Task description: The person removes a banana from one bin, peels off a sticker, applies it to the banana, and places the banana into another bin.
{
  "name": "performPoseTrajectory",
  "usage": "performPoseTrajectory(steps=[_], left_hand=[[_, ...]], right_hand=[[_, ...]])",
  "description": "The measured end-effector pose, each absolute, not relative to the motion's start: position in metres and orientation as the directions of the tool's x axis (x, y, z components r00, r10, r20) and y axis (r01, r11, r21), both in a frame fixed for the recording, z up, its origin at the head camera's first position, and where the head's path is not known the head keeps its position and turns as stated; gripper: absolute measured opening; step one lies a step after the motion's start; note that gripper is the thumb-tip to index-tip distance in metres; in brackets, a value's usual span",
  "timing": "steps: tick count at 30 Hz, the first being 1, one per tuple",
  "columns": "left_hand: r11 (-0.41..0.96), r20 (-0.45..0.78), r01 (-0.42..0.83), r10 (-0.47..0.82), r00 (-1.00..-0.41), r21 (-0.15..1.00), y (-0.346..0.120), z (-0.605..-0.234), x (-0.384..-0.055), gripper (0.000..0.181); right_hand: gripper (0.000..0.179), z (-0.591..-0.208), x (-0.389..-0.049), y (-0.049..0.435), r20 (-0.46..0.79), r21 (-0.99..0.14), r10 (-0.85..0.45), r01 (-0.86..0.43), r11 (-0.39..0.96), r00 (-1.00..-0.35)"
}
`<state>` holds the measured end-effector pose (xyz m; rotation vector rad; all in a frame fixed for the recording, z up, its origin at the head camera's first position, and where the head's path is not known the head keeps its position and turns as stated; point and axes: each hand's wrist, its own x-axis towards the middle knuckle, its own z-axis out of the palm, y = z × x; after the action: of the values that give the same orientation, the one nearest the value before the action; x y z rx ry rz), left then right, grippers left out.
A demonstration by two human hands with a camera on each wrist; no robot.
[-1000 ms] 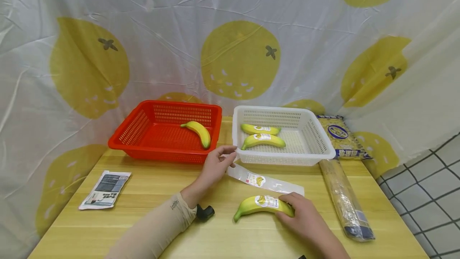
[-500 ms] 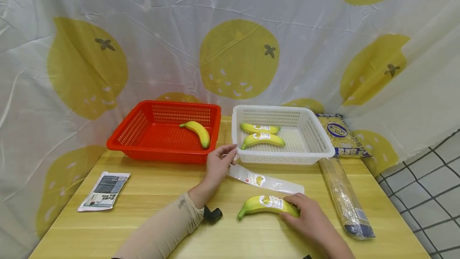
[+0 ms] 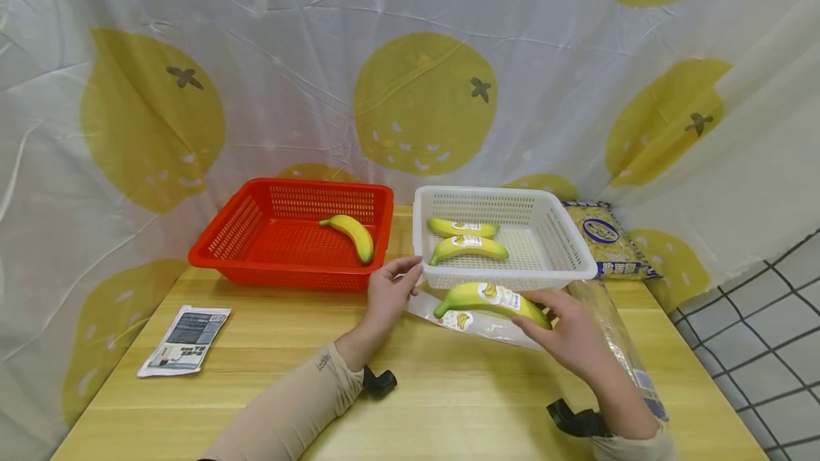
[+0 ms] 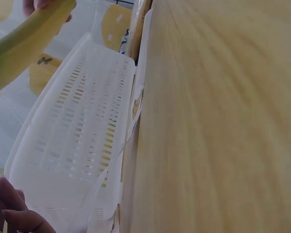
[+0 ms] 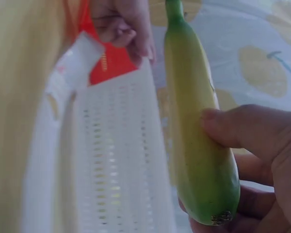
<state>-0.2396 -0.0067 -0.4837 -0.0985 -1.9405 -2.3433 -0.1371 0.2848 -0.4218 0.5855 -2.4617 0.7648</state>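
Note:
In the head view my right hand (image 3: 566, 333) grips a banana (image 3: 468, 297) by its right end, thumb on the near side, above a backing strip. The banana bears a white oval label with banana pictures. The right wrist view shows the thumb (image 5: 228, 126) pressed on its side and the fingers behind. My left hand (image 3: 391, 290) is at the front left corner of the white basket (image 3: 506, 279), thumb and forefinger bent close together. Beside these fingers is the raised left end of the strip (image 3: 500, 327), which carries one banana sticker; I cannot tell whether they pinch it.
Two labelled bananas (image 3: 469, 250) lie in the white basket. The red basket (image 3: 282, 276) holds one unlabelled banana (image 3: 352, 235). A pasta bag (image 3: 602, 237) and a long clear packet (image 3: 608, 319) lie at the right; a flat printed packet (image 3: 186, 341) lies at the left.
The right hand has raised the banana from near the table and carried it forward, over the strip. The left hand has stayed almost in place by the basket corner.

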Motion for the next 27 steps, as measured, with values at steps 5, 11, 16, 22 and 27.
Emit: performPoseTrajectory(steps=[5,11,16,22,27], left_hand=[[-0.195,0.127,0.128,-0.019,-0.992,0.972,-0.006,-0.483,-0.239,0.026],[-0.188,0.112,0.113,-0.016,-0.994,0.976,-0.007,-0.483,-0.24,0.028],[-0.183,0.102,0.105,-0.021,-0.995,0.978,-0.008,-0.484,-0.24,0.027],[-0.193,0.115,0.117,-0.022,-0.993,0.974,-0.007,-0.484,-0.24,0.027],[-0.183,0.118,0.12,-0.022,-0.993,0.976,-0.007,-0.484,-0.239,0.027]], right_hand=[[0.035,-0.394,-0.172,0.288,0.57,-0.341,-0.223,-0.474,0.811,-0.791],[0.037,-0.374,-0.222,0.292,0.357,-0.351,-0.236,-0.363,0.863,-0.904],[0.036,-0.366,-0.257,0.283,0.177,-0.336,-0.277,-0.323,0.885,-0.944],[0.037,-0.363,-0.287,0.27,0.036,-0.286,-0.333,-0.329,0.9,-0.942],[0.056,-0.367,-0.303,0.265,-0.043,-0.255,-0.355,-0.333,0.908,-0.934]])
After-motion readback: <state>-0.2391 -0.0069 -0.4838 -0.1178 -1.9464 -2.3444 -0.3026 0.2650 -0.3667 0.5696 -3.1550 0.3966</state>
